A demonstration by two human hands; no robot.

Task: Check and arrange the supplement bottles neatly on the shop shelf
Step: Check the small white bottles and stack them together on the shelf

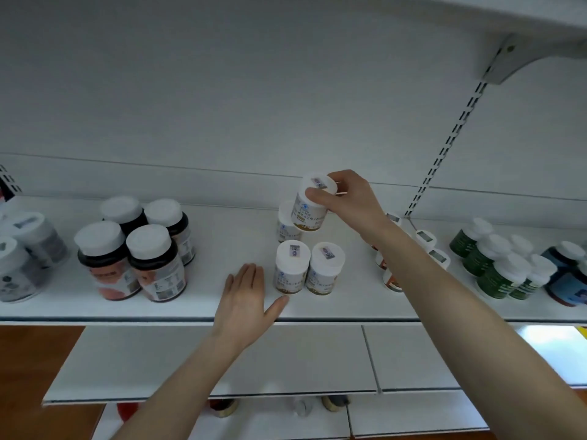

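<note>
Right hand point(346, 198) up at the back of the shelf point(209, 223), thumb and fingers curled round the cap end of a white supplement bottle point(313, 206). That bottle is tilted, its tagged cap leaning toward the back wall and its label facing out. It sits high in front of a second white bottle point(286, 222), which stands behind and partly hidden. Whether the held one is clear of the shelf I cannot tell.

Left hand point(246, 293) lies flat and wide on the shelf near the front edge, fingers straight and holding nothing. The thumb is spread out toward the front-left white bottle point(292, 268) and ends just beside its base; contact is not clear. Right next to that one stands its twin, the front-right white bottle point(326, 269), both upright, tags on their caps.

Out to the left, well apart, a cluster of four dark bottles point(133, 249) with white caps, and beyond them grey bottles point(25, 258) at the frame edge. To the right, white bottles with orange labels point(427, 244) peek from behind the right forearm, then green bottles point(495, 262), then a blue one point(563, 274). A lower shelf point(222, 360) juts out beneath.
</note>
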